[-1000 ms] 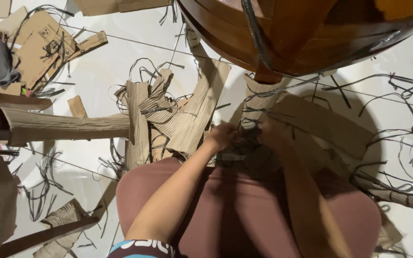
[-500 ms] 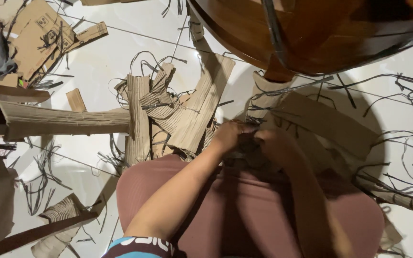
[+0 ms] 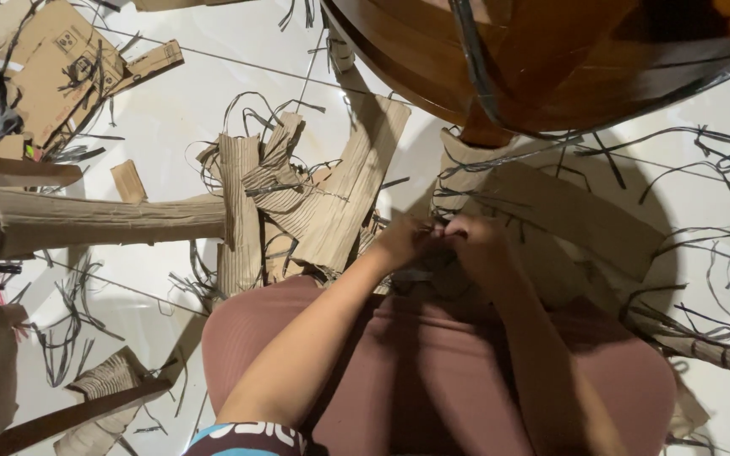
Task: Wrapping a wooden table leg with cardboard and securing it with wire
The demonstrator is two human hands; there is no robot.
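Observation:
My left hand and my right hand meet just past my knees, fingers pinched together around thin dark strips that run up to a cardboard piece. What lies inside the fingers is in shadow and partly hidden. My legs in reddish-brown trousers fill the lower middle. A pile of corrugated cardboard strips lies on the floor just left of my left hand.
A round brown wooden table top overhangs the upper right, on a turned leg. A long rolled cardboard tube lies at the left. Flat cardboard sheets and dark cut strips litter the white tiled floor.
Both hands stay together at the same spot, with only small finger movements. The view has shifted slightly.

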